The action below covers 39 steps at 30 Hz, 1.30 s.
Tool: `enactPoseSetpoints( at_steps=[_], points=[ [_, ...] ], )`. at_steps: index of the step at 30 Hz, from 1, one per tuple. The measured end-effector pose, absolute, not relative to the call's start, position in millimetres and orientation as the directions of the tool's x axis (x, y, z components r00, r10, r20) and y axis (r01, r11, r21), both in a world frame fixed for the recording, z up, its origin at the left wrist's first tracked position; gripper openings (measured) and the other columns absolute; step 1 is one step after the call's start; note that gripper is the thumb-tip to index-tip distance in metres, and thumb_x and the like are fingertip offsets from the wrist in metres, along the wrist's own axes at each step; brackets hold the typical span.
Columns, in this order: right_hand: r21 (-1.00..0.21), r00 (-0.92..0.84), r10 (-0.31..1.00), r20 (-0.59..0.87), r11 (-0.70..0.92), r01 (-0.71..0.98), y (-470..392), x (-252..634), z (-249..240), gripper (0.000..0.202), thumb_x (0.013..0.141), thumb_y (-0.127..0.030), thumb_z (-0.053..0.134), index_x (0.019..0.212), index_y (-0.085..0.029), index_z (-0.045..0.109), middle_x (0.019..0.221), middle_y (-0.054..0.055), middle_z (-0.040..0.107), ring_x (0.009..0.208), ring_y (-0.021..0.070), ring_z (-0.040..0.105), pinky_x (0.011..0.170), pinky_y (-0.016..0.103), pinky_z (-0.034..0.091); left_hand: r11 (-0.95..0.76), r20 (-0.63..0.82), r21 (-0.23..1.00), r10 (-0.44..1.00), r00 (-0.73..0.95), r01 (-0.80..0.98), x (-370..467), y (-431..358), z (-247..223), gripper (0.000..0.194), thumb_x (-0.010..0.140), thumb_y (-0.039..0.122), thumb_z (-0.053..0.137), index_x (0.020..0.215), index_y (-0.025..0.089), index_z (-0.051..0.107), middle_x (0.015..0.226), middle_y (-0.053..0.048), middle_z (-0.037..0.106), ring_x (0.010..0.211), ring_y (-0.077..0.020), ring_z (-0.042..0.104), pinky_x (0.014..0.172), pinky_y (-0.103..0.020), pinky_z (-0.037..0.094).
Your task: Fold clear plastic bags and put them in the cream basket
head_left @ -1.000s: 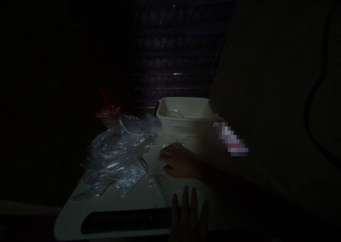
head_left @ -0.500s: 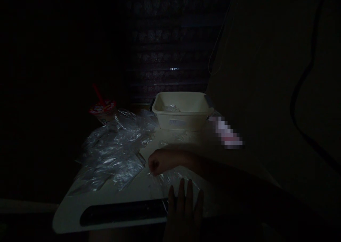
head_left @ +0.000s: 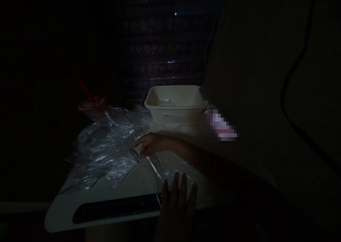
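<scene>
In the dim light, my right hand (head_left: 151, 144) reaches across from the right, index finger and thumb apart, at the right edge of a loose pile of clear plastic bags (head_left: 106, 153). Nothing shows between its fingers. Near the table's front edge, my left hand (head_left: 178, 199) lies with its fingers spread over a clear plastic sheet or bag (head_left: 170, 172). A bright crease in the plastic runs between the two hands.
Behind the hands on the white table (head_left: 60, 211) stands a cream bin (head_left: 183, 116) with some clear plastic inside. A lidded cup (head_left: 92, 105) with a red straw is at the back left. A blurred pinkish item (head_left: 223, 126) lies right of the bin.
My right hand has moved slightly left to the bag pile, and its closed fingers have parted. My left hand stays spread on the plastic. The whole view has shifted a little.
</scene>
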State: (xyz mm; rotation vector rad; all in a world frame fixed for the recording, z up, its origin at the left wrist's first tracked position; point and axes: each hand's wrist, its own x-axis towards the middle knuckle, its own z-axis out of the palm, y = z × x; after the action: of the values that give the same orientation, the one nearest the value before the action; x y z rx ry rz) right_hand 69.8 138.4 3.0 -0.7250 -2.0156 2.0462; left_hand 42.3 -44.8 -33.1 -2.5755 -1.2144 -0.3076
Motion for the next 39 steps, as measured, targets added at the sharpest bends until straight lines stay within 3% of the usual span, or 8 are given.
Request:
enactPoseSetpoints(
  at_steps=[8,13,18,26,31,35,37,39],
  points=[
    [-0.936,-0.858,0.375,-0.350,-0.176,0.305,132,72,8,0.010,0.068,-0.002,0.049,0.073,-0.010,0.053,0.049,-0.005,0.053,0.045,0.0041,0.051,0.047,0.015,0.040,-0.628,0.247,-0.135,0.728,0.640,0.767,40,-46,-28,0.060,0.073,0.053,0.033,0.125,0.023,0.025,0.125,-0.009,0.037,0.114,-0.0310,0.027,0.087,-0.046,0.018],
    [-0.934,-0.876,0.326,-0.355,-0.155,0.321,133,73,7,0.007,0.065,-0.004,0.054,0.062,-0.010,0.051,0.045,-0.007,0.052,0.041,0.0030,0.049,0.044,0.013,0.039,-0.626,0.234,-0.108,0.739,0.632,0.772,42,-46,-27,0.061,0.074,0.053,0.033,0.125,0.023,0.024,0.126,-0.010,0.035,0.115,-0.0319,0.026,0.087,-0.048,0.019],
    [-0.941,-0.908,0.249,-0.336,-0.064,0.331,137,74,7,0.009,0.071,-0.008,0.049,0.062,-0.011,0.048,0.049,-0.004,0.056,0.037,0.0026,0.045,0.035,0.012,0.032,-0.619,0.229,-0.093,0.749,0.622,0.780,43,-46,-28,0.061,0.073,0.054,0.034,0.125,0.024,0.023,0.127,-0.010,0.034,0.115,-0.0321,0.026,0.086,-0.049,0.020],
    [-0.960,-0.800,0.532,-0.279,-0.152,0.234,141,72,11,0.016,0.062,0.003,0.052,0.068,-0.012,0.048,0.047,-0.009,0.049,0.039,0.0027,0.048,0.043,0.014,0.040,-0.602,0.113,-0.040,0.790,0.602,0.797,44,-49,-25,0.062,0.074,0.053,0.034,0.126,0.025,0.020,0.130,-0.010,0.028,0.117,-0.0326,0.020,0.088,-0.051,0.019],
    [-0.965,-0.663,0.744,-0.078,0.111,0.239,148,70,8,0.008,0.067,-0.004,0.050,0.069,-0.011,0.051,0.054,-0.006,0.049,0.045,0.0037,0.048,0.050,0.018,0.043,-0.599,0.130,-0.040,0.791,0.599,0.800,45,-47,-22,0.060,0.075,0.051,0.034,0.126,0.025,0.020,0.130,-0.010,0.029,0.118,-0.0322,0.021,0.088,-0.051,0.018],
    [-0.908,-0.656,0.753,0.058,0.312,0.279,132,84,1,0.010,0.068,-0.011,0.051,0.078,-0.011,0.055,0.075,0.003,0.057,0.073,0.0124,0.055,0.069,0.028,0.041,-0.611,0.178,-0.059,0.772,0.610,0.790,44,-46,-25,0.061,0.073,0.053,0.034,0.126,0.025,0.021,0.128,-0.010,0.032,0.116,-0.0326,0.024,0.088,-0.050,0.016],
    [-0.651,-0.766,0.603,0.224,0.677,0.343,116,94,-3,0.034,0.064,-0.028,0.058,0.094,-0.013,0.052,0.098,0.008,0.055,0.093,0.0206,0.048,0.082,0.036,0.034,-0.612,0.197,-0.077,0.765,0.614,0.787,45,-47,-27,0.063,0.072,0.054,0.036,0.126,0.024,0.023,0.127,-0.011,0.034,0.115,-0.0329,0.025,0.088,-0.050,0.014],
    [-0.398,-0.829,0.507,0.237,0.829,0.394,100,102,-5,0.067,0.057,-0.051,0.058,0.111,-0.014,0.042,0.112,0.013,0.047,0.106,0.0285,0.036,0.087,0.045,0.026,-0.598,0.210,-0.095,0.769,0.603,0.796,45,-48,-30,0.063,0.071,0.054,0.037,0.125,0.023,0.025,0.126,-0.013,0.035,0.115,-0.0338,0.026,0.087,-0.051,0.012]
  ],
)
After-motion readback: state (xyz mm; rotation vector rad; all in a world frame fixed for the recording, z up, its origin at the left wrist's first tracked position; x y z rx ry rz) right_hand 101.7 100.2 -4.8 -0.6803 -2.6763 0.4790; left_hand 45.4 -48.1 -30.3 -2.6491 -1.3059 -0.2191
